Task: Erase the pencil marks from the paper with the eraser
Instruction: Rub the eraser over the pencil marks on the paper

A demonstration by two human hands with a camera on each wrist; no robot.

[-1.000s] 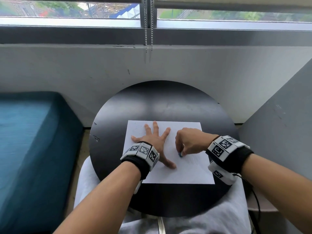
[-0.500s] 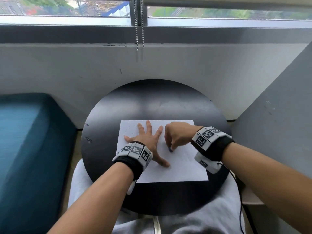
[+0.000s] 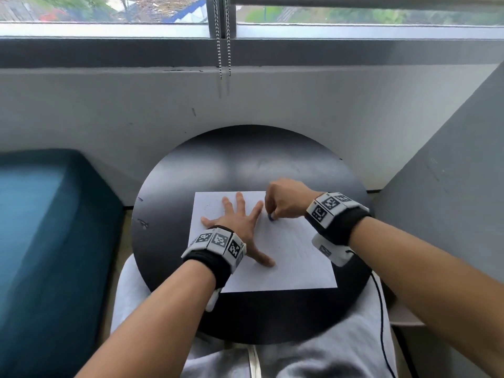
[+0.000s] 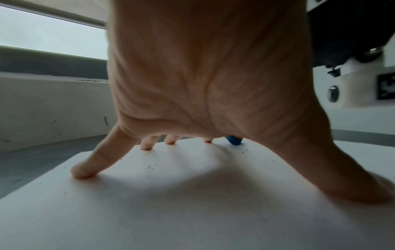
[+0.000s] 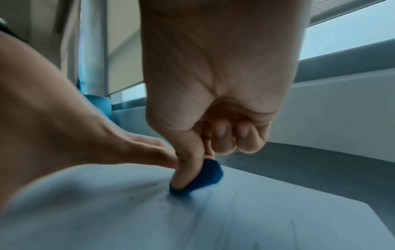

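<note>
A white sheet of paper (image 3: 294, 257) lies on a round black table (image 3: 245, 159). My left hand (image 3: 240, 227) lies flat on the sheet's left half, fingers spread and straight, pressing it down. My right hand (image 3: 283, 203) pinches a small blue eraser (image 3: 270, 217) between thumb and fingers and holds its tip on the paper near the far edge, just right of the left index finger. The right wrist view shows the eraser (image 5: 200, 179) on faint pencil lines. Dark eraser crumbs (image 4: 151, 162) lie on the paper (image 4: 192, 211) under the left palm (image 4: 203, 76).
A grey wall (image 3: 245, 99) under a window rises right behind the table. A teal cushion (image 3: 49, 241) sits to the left and a grey panel (image 3: 450, 165) to the right. Bead chains (image 3: 223, 50) hang from the blind. My lap in grey cloth (image 3: 313, 358) is under the table's near edge.
My right hand has moved the eraser away from me along the paper, from the middle to near the far edge. The left hand stays spread on the sheet.
</note>
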